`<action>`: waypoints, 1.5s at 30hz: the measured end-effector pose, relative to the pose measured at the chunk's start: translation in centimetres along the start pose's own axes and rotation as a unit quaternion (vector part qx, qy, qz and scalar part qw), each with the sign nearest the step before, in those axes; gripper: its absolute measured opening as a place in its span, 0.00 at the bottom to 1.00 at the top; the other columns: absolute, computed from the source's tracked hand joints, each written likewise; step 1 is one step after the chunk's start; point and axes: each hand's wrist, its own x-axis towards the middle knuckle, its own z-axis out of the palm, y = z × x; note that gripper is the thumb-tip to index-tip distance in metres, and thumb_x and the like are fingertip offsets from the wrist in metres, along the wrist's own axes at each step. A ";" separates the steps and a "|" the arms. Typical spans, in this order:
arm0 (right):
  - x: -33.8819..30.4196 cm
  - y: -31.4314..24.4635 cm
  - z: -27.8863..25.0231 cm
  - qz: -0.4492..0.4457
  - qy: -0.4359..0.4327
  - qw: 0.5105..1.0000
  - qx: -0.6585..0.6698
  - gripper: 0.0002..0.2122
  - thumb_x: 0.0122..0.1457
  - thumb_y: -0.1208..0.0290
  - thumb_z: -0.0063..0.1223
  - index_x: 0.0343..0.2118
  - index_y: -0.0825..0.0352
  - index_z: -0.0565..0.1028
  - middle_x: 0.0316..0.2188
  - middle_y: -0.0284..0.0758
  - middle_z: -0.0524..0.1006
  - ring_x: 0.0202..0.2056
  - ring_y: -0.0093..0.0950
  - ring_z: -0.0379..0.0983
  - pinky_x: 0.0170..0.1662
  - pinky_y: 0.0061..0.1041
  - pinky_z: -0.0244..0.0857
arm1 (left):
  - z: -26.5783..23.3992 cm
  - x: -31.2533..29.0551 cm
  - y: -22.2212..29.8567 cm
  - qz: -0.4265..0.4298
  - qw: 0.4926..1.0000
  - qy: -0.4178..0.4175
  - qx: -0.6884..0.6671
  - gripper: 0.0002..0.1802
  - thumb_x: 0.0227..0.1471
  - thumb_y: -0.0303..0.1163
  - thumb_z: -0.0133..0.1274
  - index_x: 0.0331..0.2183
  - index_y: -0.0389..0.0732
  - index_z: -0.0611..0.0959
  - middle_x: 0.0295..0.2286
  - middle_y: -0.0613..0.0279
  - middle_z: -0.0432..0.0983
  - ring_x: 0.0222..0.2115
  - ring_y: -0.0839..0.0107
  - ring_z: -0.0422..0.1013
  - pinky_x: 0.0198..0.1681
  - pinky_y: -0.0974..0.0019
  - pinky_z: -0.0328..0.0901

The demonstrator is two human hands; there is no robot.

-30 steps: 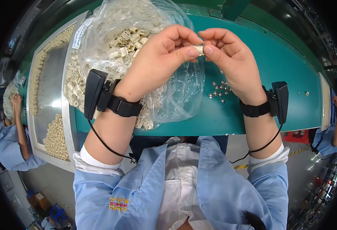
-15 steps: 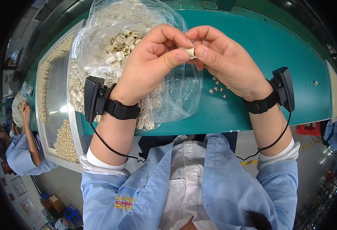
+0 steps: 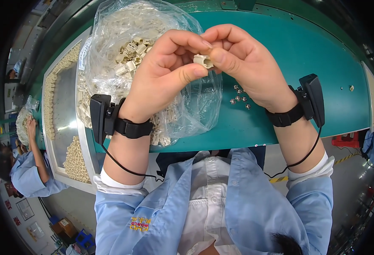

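1. grip: left hand point(image 3: 161, 72) narrow on small cream part point(image 3: 201, 60), thumb below, fingers behind; hollow end faces right hand.
2. right hand point(image 3: 255, 59) bent in, thumb tip right at part's edge. can't tell if it's gripping too.
3. part sits between both, above green bench point(image 3: 310, 63).
4. shiny metal balls point(image 3: 238, 98) loose on bench, near right wrist.
5. clear bag point(image 3: 201, 108) of similar cream pieces point(image 3: 131, 53) beyond left wrist.
6. metal-framed tray point(image 3: 84, 144) farther left, more pieces inside.
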 end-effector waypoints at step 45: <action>0.5 2.6 -1.8 -0.023 0.086 0.932 -0.351 0.08 0.60 0.68 0.45 0.30 0.68 0.70 0.21 0.21 0.62 0.24 0.11 0.53 0.27 0.10 0.47 | -19.9 -30.4 13.0 -0.329 0.548 0.477 0.603 0.12 0.48 0.32 0.53 0.35 0.35 0.79 0.24 0.67 0.74 0.25 0.79 0.67 0.31 0.75 0.62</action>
